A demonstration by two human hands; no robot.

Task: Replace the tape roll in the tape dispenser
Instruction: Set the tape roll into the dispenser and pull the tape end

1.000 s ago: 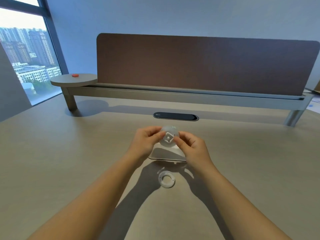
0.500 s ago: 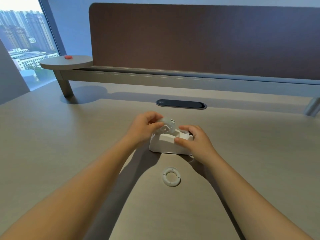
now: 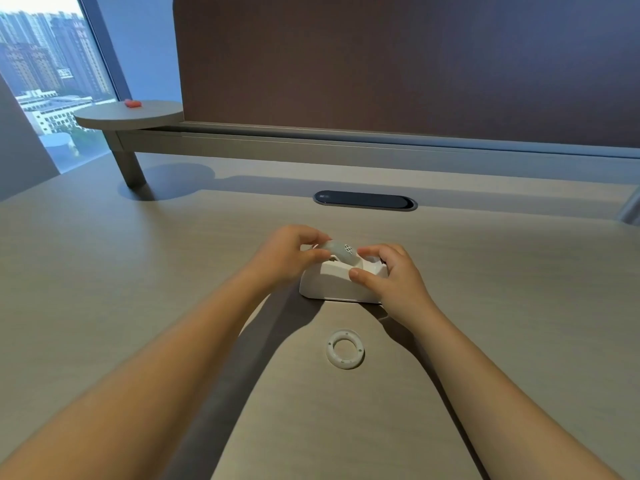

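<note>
A white tape dispenser [image 3: 332, 284] stands on the desk in the middle of the view. A clear tape roll [image 3: 341, 251] on a white hub sits tilted in the dispenser's top slot. My left hand [image 3: 287, 256] pinches the roll's left side. My right hand [image 3: 391, 275] grips the dispenser's right end, thumb on its near wall and fingers over the top. An empty white core ring [image 3: 345, 348] lies flat on the desk nearer to me, apart from both hands.
A dark oval cable port [image 3: 365, 200] is set in the desk behind the dispenser. A brown partition [image 3: 398, 71] on a raised rail closes the far side. A round shelf [image 3: 130, 116] with a small red object [image 3: 133, 103] stands at far left.
The roll went from held up in both hands down into the dispenser's slot. My right hand left the roll and took hold of the dispenser. The view tilted down and closer.
</note>
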